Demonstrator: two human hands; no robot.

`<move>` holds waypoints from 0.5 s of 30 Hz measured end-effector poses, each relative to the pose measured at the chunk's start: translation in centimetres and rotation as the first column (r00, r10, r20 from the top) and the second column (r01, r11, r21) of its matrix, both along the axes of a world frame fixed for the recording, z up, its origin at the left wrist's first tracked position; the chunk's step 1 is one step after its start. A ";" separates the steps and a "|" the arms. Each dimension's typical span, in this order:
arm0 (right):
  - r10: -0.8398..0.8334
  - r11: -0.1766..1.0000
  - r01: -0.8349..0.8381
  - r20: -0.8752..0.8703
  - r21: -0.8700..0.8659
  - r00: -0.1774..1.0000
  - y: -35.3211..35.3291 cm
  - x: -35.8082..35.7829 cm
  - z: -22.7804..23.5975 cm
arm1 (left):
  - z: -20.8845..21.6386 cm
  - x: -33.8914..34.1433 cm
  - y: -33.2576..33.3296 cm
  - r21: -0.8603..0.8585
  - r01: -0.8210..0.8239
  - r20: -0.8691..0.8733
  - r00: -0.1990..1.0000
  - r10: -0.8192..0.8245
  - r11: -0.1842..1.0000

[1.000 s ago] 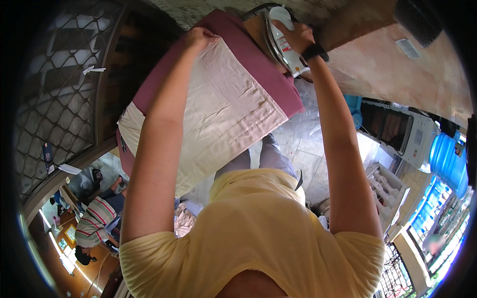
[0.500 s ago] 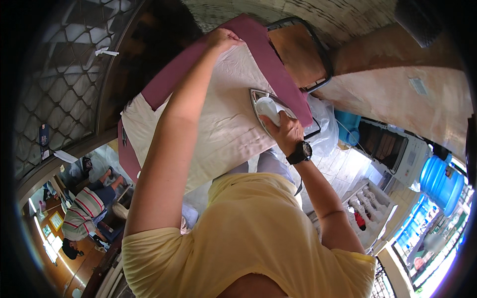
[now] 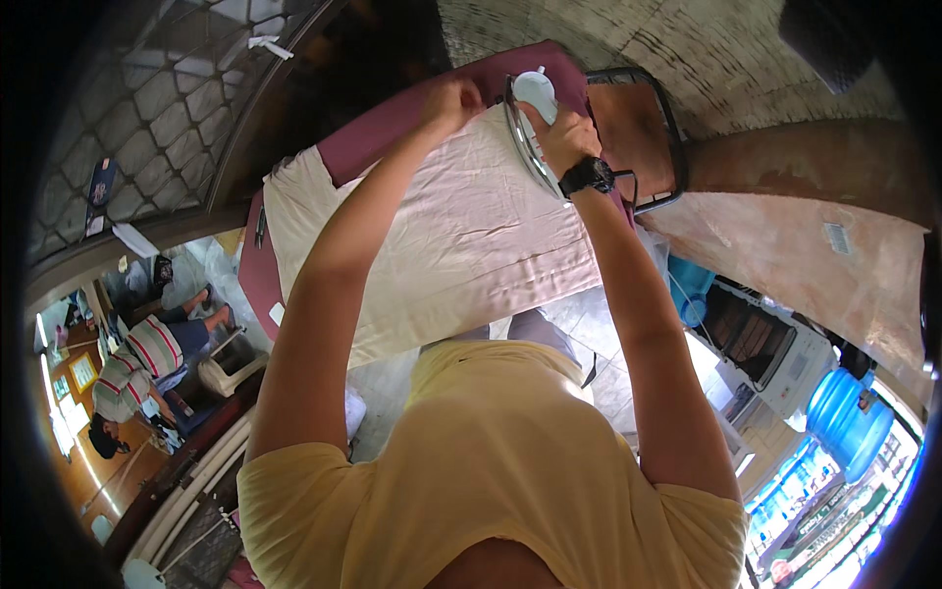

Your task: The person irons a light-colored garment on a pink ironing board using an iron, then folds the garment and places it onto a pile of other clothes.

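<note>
A cream cloth (image 3: 442, 240) lies wrinkled over a maroon ironing board (image 3: 383, 123), hanging past its near edge. My right hand (image 3: 569, 140), with a black watch at the wrist, is wrapped round the handle of a white clothes iron (image 3: 533, 90). The iron stands tilted at the cloth's far right end, its shiny soleplate edge showing on the left. My left hand (image 3: 453, 104) is at the cloth's far edge, just left of the iron, with curled fingers closed on the edge. Its fingertips are slightly blurred.
A brown chair with a black frame (image 3: 633, 133) stands against the board's far right. A dark lattice gate (image 3: 157, 128) rises at left. Another person in a striped shirt (image 3: 132, 363) sits at lower left. A blue water jug (image 3: 849, 417) and a white appliance (image 3: 775, 353) are at right.
My right hand has carried the iron away from me to the cloth's far end, tilting it. The left hand has shifted slightly along the far edge. The whole view has turned a little.
</note>
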State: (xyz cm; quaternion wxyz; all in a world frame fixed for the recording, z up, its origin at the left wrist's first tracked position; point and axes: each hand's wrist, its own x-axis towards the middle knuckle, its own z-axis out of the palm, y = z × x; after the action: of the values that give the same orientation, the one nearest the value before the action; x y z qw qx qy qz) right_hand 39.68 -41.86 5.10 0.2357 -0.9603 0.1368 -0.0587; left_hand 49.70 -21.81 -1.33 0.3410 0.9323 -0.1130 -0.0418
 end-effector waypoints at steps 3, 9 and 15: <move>0.124 0.992 -0.123 -0.077 0.011 0.989 -1.2 -2.2 0.5 | -2.6 -2.3 1.6 -0.038 0.049 0.080 0.996 -0.046 0.998; 0.648 0.752 -0.654 -0.087 -0.081 0.756 -5.3 -8.1 -0.8 | -2.5 -1.9 1.6 -0.093 0.010 -0.109 0.994 -0.020 0.996; 0.687 0.722 -0.667 0.083 -0.184 0.722 1.7 -1.0 0.4 | -4.3 -1.8 7.3 -0.474 0.037 -0.101 0.990 -0.097 0.880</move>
State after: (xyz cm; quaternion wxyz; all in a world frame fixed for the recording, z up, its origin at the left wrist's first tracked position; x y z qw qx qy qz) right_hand 38.69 -40.20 5.46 0.1815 -0.9509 -0.2461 -0.0480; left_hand 47.88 -14.54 -5.62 0.5618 0.8127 -0.1310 -0.0815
